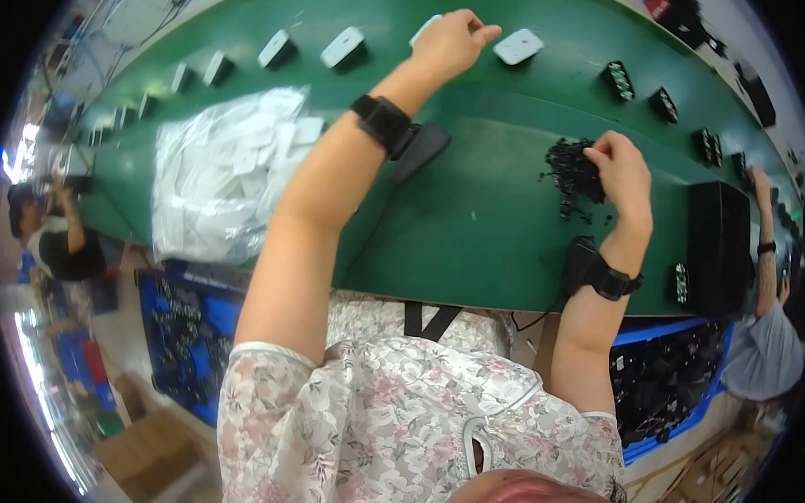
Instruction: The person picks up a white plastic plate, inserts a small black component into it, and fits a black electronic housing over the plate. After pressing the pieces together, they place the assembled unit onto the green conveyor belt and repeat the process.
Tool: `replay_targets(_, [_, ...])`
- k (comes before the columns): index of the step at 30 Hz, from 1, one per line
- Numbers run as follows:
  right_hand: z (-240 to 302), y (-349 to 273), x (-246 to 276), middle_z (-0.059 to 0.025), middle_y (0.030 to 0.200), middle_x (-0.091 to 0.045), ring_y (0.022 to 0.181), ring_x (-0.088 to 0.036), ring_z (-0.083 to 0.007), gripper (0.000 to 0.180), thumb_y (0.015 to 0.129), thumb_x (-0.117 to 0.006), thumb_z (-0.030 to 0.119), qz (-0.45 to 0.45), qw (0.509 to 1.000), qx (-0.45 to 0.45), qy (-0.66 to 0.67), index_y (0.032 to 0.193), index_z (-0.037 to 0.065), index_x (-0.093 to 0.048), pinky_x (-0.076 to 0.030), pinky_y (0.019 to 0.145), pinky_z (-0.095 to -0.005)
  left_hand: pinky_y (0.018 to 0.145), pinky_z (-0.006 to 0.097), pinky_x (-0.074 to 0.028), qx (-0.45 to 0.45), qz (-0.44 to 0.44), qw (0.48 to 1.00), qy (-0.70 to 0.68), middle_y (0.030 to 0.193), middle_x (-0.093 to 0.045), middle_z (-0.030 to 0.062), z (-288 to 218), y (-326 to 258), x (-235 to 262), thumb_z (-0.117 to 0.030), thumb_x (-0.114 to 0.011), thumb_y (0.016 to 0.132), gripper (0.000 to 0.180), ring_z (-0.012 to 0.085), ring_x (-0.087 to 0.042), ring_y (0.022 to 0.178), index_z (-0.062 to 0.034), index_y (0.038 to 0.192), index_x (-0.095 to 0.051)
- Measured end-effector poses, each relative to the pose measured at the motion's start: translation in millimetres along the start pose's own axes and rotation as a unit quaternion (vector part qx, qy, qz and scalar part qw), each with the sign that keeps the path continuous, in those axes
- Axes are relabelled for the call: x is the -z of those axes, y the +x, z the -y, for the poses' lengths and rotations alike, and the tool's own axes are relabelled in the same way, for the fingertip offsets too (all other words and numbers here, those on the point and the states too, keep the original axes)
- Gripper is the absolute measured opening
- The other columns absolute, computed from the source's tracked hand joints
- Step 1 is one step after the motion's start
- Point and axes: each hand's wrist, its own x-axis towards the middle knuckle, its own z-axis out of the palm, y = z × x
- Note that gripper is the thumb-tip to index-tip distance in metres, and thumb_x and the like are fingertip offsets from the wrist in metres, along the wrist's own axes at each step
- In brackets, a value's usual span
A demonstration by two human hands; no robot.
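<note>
My left hand (450, 48) reaches over the far side of the green work surface, its fingers bent and the thumb toward the right. Anything between those fingers is too small or hidden to make out. Partly behind this hand is a white rounded case (423, 27); another white case (519, 47) lies just right of the fingertips. My right hand (623, 175) is at a pile of small black parts (566, 168), thumb and fingertips pinched together at its right edge. A black strap with a box sits round each wrist.
More white cases (343, 47) line the far left, and black cases with green boards (619, 81) line the far right. A plastic bag of white pieces (227, 173) lies left. A black bin (718, 245) stands right. Blue crates (671, 380) sit below. Other people work at both ends.
</note>
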Motion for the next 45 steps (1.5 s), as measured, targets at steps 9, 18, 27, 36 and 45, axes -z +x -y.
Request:
replay_targets(9, [-2.2, 8.0, 8.7, 0.0, 0.069, -0.057, 0.057, -0.049, -0.005, 0.01, 0.088, -0.062, 0.009, -0.006, 0.971, -0.045, 0.234, 0.084, 0.002, -0.056, -0.038, 0.05, -0.0202, 0.071, 0.034, -0.049, 0.013, -0.036, 0.994, 0.098, 0.085, -0.067, 0.0107, 70.1, -114.5, 157.2, -0.024, -0.063, 0.086, 0.021, 0.0272, -0.062, 0.081, -0.0051, 0.093, -0.067])
replay_targets(18, [9.6, 12.9, -4.3, 0.0017, 0.077, -0.059, 0.064, -0.049, -0.0035, 0.01, 0.089, -0.062, 0.008, -0.062, 0.95, 0.006, 0.307, 0.094, 0.0, -0.062, -0.039, 0.055, -0.0184, 0.072, 0.038, -0.046, -0.054, -0.02, 0.963, 0.265, 0.086, -0.056, 0.0089, 37.7, -240.5, 142.2, -0.024, -0.076, 0.07, 0.03, 0.0277, -0.053, 0.084, -0.0059, 0.09, -0.062])
replay_targets(27, [27.4, 13.5, -18.3, 0.0002, 0.082, -0.06, 0.07, -0.053, -0.0057, 0.016, 0.091, -0.059, 0.008, -0.01, 0.938, 0.063, 0.341, 0.104, 0.0, -0.063, -0.044, 0.062, -0.0191, 0.074, 0.039, -0.043, 0.049, -0.102, 0.938, 0.327, 0.091, -0.051, 0.0111, 65.6, -264.3, 108.9, -0.019, -0.074, 0.068, 0.043, 0.0292, -0.051, 0.088, -0.0002, 0.101, -0.053])
replay_targets(36, [18.9, 20.3, -31.4, -0.0007, 0.09, -0.058, 0.076, -0.053, -0.0061, 0.019, 0.093, -0.057, 0.008, 0.026, 0.937, 0.107, 0.332, 0.11, 0.001, -0.06, -0.045, 0.067, -0.0196, 0.078, 0.041, -0.041, 0.092, -0.15, 0.926, 0.333, 0.097, -0.05, 0.0147, 72.0, -255.4, 104.6, -0.015, -0.074, 0.063, 0.038, 0.0324, -0.049, 0.095, -0.0063, 0.096, -0.057])
replay_targets(45, [12.5, 28.6, -47.6, 0.0007, 0.089, -0.056, 0.075, -0.049, -0.0059, 0.02, 0.092, -0.058, 0.011, 0.038, 0.934, 0.114, 0.336, 0.11, 0.003, -0.061, -0.044, 0.067, -0.0208, 0.084, 0.039, -0.035, 0.069, -0.194, 0.94, 0.271, 0.088, -0.053, 0.0051, 84.8, -261.8, 113.1, -0.021, -0.077, 0.065, 0.04, 0.0258, -0.049, 0.094, -0.0126, 0.098, -0.056])
